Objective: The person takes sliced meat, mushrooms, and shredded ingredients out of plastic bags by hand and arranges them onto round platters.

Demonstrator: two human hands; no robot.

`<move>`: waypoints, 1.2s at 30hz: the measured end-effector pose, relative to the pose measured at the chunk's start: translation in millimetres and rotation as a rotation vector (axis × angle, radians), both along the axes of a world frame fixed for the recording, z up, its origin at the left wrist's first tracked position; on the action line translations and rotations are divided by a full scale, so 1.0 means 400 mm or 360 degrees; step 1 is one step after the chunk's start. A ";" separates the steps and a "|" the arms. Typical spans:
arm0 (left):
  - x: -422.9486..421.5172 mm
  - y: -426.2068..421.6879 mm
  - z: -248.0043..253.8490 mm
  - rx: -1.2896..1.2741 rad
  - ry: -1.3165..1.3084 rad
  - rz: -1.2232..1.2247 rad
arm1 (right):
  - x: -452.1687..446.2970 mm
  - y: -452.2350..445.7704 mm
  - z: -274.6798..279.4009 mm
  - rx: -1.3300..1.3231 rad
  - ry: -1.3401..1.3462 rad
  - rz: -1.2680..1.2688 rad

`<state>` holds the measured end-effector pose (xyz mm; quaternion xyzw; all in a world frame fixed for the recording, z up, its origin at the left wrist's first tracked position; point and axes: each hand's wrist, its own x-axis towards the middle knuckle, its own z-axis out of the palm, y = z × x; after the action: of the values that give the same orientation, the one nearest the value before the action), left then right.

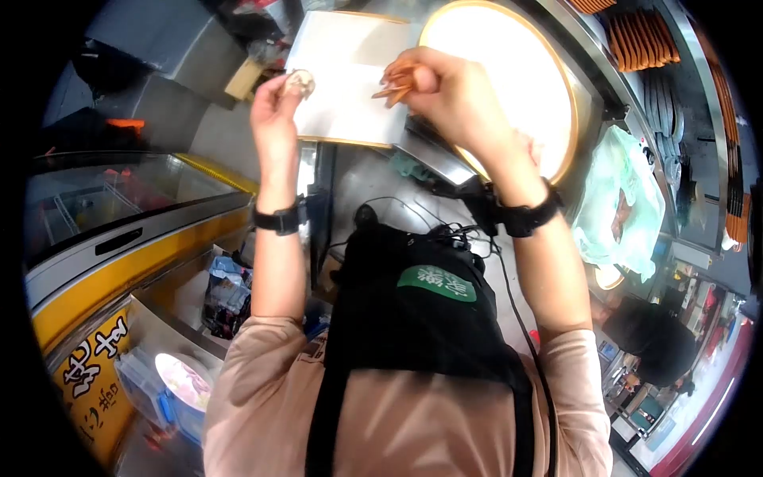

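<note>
Both arms reach away from the body toward the far side. The left hand (275, 113) is raised on a nearly straight forearm, its thumb and fingers brought together at the tips around a small, pale, roundish piece (300, 83). The right hand (455, 89) comes in from the right, its forearm slanting far and left, its fingers curled, with thumb and fingers clamped on some reddish-brown slim pieces (395, 92).

The pale piece is at the left edge of a white rectangular board (350, 56), as the view has it, one broad face toward the camera; being roundish, it shows no clear long axis. The slim pieces lie over the board's right part, well apart from the left hand. Their long axis runs from the curled fingers to the left and a little nearer, with the narrow ends pointing left. Bright glare and small size blur the detail, so they may be several strips or one split piece.

A large round white surface (509, 48) with a yellowish rim sits right of the board, partly beneath the right arm. A pale green bag (616, 187) is farther right, and a yellow-sided freezer (131, 278) stands to the left.
</note>
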<state>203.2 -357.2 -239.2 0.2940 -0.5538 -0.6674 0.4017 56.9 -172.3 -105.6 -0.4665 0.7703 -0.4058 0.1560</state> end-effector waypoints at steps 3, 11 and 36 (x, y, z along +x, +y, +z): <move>0.024 0.014 0.000 0.0088 0.0014 -0.0030 | -0.008 0.011 0.016 0.0035 0.0043 -0.0020; -0.044 0.103 0.016 0.0046 -0.0098 -0.0366 | -0.176 0.213 0.078 0.0090 -0.0107 -0.0352; 0.083 -0.045 -0.230 0.0141 -0.0316 0.0122 | 0.009 -0.091 -0.083 0.0152 -0.0234 0.0092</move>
<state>236.4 -375.0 -331.3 0.3971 -0.5492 -0.6430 0.3567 60.5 -208.8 -138.7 -0.4495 0.7615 -0.3971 0.2457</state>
